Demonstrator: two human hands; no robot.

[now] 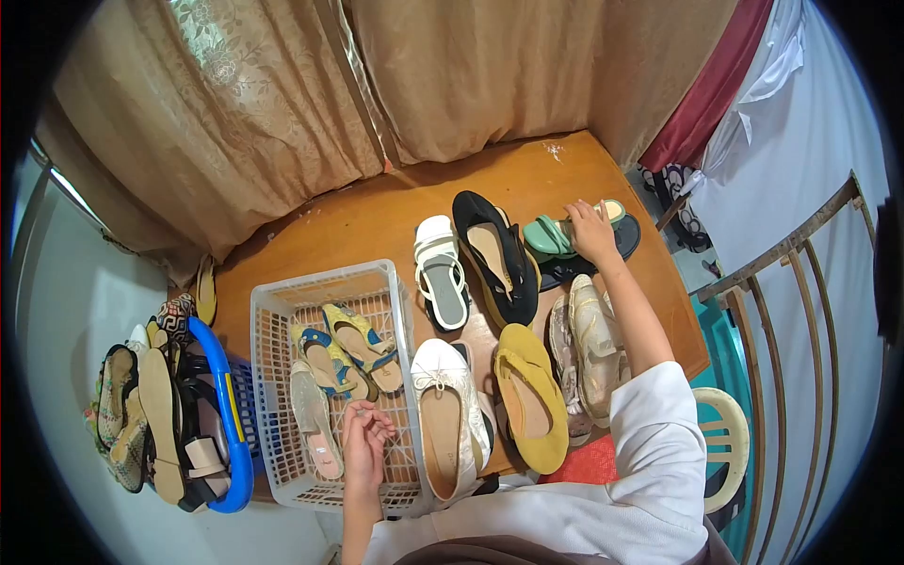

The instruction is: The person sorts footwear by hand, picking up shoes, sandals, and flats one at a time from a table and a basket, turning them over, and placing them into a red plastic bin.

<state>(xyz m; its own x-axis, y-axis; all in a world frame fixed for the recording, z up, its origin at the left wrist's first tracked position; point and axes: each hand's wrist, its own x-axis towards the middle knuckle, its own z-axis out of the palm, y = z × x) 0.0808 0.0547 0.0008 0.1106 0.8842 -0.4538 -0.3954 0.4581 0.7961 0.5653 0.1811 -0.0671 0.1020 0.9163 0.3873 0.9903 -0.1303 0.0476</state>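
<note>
My right hand (591,233) reaches to the far right of the table, its fingers closed over a green sandal (549,235) that lies on top of dark footwear (629,237). My left hand (365,438) hovers over the near right part of a white plastic basket (325,275), fingers loosely curled and holding nothing. Inside the basket are a pair of yellow and blue sandals (320,358) and a clear-strapped slipper (315,414). Beside the basket stand white flat shoes (443,424), mustard yellow flats (532,400), white sandals (441,273) and black wedge shoes (490,254).
A blue-handled basket (226,414) full of mixed footwear stands at the left. Pale lace-like shoes (593,348) lie under my right forearm. Brown curtains (471,75) hang behind the wooden table (330,221). A chair (723,447) and a wooden rack (782,348) are at the right.
</note>
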